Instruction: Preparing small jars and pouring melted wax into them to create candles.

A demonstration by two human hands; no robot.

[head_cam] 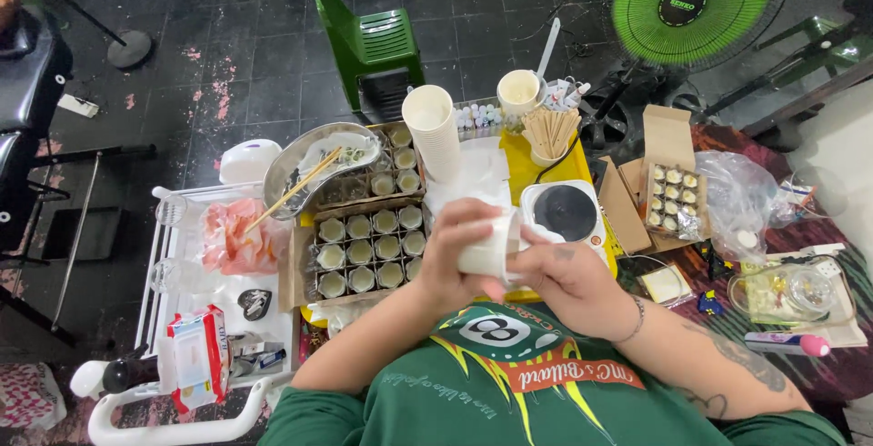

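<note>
We hold a white paper cup (491,248) near our chest, left hand (455,250) and right hand (568,278) both wrapped around it. Just beyond sit a tray of small jars (368,250) left, a hot plate (564,212) right.

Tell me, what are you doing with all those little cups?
A person in a green shirt holds one white paper cup in both hands, the left hand wrapped round its side and the right hand at its end. Below it sits a cardboard tray of small filled glass jars, beside a tall stack of paper cups and a small electric hot plate.
</note>
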